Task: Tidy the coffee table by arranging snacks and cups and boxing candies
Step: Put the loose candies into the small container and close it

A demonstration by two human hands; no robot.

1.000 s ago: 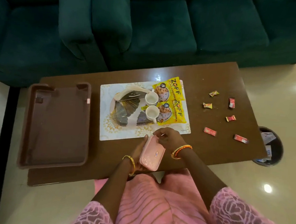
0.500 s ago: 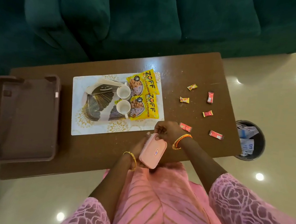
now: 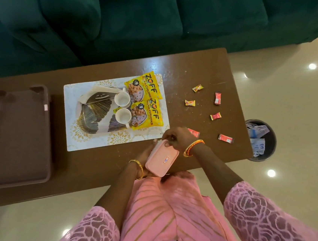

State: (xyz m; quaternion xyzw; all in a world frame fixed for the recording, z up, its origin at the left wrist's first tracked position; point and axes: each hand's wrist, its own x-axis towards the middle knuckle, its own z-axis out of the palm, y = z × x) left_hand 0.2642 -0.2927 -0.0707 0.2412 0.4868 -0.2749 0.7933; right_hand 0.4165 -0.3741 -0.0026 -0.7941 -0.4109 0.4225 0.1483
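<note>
Six wrapped candies lie loose on the brown table [image 3: 98, 165]: two yellow [image 3: 197, 88], four red [image 3: 217, 98], one red partly hidden behind the right hand [image 3: 179, 139]; two white cups [image 3: 122, 99] and two yellow snack packets [image 3: 145, 88] sit on a patterned tray [image 3: 90, 113] over a placemat [image 3: 93, 143]; the left hand [image 3: 144, 154] cradles one rounded pink plastic box [image 3: 162, 158] from below, right fingers pinching its far edge, above the table's near edge; an empty brown tray [image 3: 11, 138] lies left; a bin [image 3: 261, 141] stands right.
</note>
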